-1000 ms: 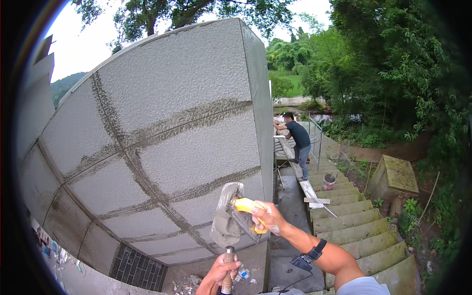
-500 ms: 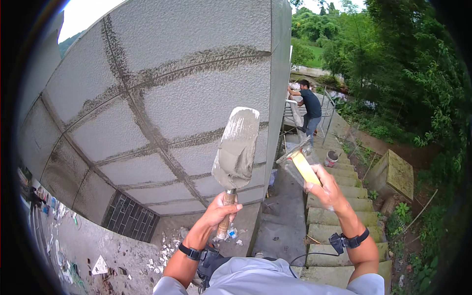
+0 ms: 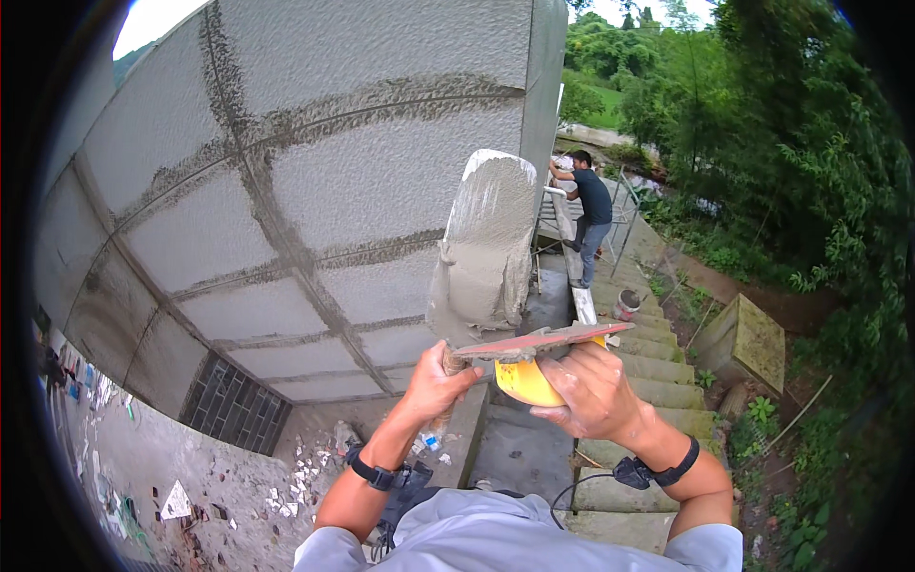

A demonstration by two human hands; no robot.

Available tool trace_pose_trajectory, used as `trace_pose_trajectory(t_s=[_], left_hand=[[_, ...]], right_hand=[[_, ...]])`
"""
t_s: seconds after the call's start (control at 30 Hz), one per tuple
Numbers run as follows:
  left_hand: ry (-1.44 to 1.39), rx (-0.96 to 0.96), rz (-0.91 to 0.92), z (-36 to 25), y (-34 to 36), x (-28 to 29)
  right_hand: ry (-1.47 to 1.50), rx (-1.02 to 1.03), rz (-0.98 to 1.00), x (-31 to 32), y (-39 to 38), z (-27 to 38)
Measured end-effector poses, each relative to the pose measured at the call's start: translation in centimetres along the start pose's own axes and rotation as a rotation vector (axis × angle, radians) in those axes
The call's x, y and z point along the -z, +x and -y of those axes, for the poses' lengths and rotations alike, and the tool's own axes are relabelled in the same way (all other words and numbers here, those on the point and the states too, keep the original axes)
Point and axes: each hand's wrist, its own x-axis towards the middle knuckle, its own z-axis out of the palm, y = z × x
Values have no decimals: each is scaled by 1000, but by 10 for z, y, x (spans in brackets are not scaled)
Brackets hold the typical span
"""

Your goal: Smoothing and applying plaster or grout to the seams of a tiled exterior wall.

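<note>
My left hand is closed round the wooden handle of a trowel, whose broad, round-cornered blade points up and away from me. Grey mortar lies thick over the lower half of the blade, with a thinner smear above. My right hand grips the yellow handle of a plastering float. The float's reddish plate is seen nearly edge-on, with grey mortar along it. Its left end is at the trowel's base, just above my left hand; whether they touch I cannot tell.
A grey panelled wall with dark mortar joints rises at the left. Concrete steps descend on the right, with a bucket and a person by a metal frame farther down. A concrete block stands beside them; rubble litters the ground lower left.
My right hand has swung the float left and turned it, bringing it across to the trowel's base. The trowel has shifted slightly right and up.
</note>
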Motion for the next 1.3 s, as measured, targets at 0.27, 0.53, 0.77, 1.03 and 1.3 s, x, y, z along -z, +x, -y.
trace_pose_trajectory(t_s=[0.27,0.53,0.77,1.03,1.3], left_hand=[[-17,-158,-114,-25,3,-12],[163,-437,-139,-24,12,-9],[427,-647,-205,-12,17,-1],[494,-557,-296,11,6,8],[-150,123,224,-2,-18,-13]], right_hand=[[-252,102,-45,-13,6,6],[-326,148,-60,-4,13,-2],[-403,144,-246,10,25,-11],[319,-751,-115,16,-4,-25],[1652,-816,-551,-13,19,-15]])
